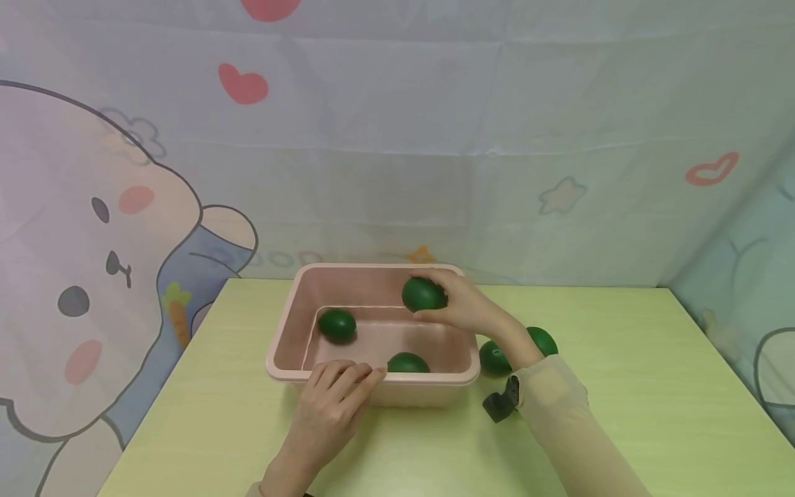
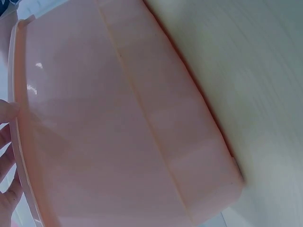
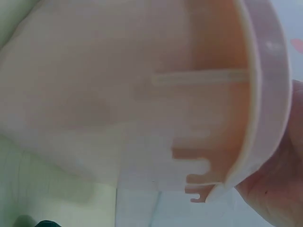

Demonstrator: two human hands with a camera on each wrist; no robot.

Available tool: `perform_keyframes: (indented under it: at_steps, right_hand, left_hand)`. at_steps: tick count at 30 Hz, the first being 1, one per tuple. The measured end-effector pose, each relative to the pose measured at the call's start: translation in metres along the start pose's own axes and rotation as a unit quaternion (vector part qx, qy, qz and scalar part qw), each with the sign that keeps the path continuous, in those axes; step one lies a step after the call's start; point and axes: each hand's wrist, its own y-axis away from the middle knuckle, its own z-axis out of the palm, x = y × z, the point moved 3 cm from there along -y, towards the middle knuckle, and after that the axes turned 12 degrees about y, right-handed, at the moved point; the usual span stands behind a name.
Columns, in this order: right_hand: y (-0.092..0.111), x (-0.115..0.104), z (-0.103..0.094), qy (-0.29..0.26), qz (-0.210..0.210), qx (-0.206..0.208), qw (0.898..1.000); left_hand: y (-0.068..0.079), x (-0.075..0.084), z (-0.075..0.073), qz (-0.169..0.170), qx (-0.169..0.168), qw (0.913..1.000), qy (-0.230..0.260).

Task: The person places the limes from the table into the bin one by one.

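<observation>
A pink plastic basin (image 1: 373,393) stands on the table. My left hand (image 1: 335,407) grips its front rim, with fingers hooked over the edge; the left wrist view shows fingertips (image 2: 7,112) at that rim. Above the basin's right back part, my right hand (image 1: 462,304) holds a dark green oval fruit (image 1: 422,295) between thumb and fingers. Inside the basin, one green fruit (image 1: 337,325) lies at the left and another green fruit (image 1: 407,363) near the front wall, partly hidden by the rim. In the right wrist view the basin's rim (image 3: 267,94) hides the held fruit.
Right of the basin, beside my right forearm, lie a green fruit (image 1: 494,359) and another green fruit (image 1: 543,341), both partly covered by the arm. A black wrist camera (image 1: 502,402) sits on the right wrist. A printed cloth (image 1: 397,138) hangs behind the yellow-green table (image 1: 652,386).
</observation>
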Motion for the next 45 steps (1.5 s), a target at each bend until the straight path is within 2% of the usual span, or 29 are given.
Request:
perform_keyframes:
  at_steps: [8, 18, 26, 33, 45]
  right_hand:
    - [0.004, 0.003, 0.004, -0.01, -0.003, -0.019, 1.0]
    - [0.007, 0.005, 0.006, -0.011, 0.016, -0.026, 0.999]
    - [0.007, 0.005, 0.005, -0.01, 0.012, -0.031, 0.999]
    - [0.009, 0.007, 0.005, -0.045, 0.028, -0.045, 0.998]
    - [0.013, 0.008, -0.001, -0.039, 0.021, -0.008, 0.999]
  left_hand:
    - [-0.003, 0.001, -0.001, 0.005, 0.004, 1.0, -0.004]
    - [-0.003, 0.001, -0.001, 0.004, 0.001, 1.0, -0.006]
    - [-0.004, 0.001, -0.002, 0.005, 0.0, 1.0, -0.007]
    - [-0.006, 0.002, -0.002, 0.006, 0.006, 1.0, -0.005]
    - [-0.003, 0.001, -0.001, -0.002, 0.0, 1.0, -0.002]
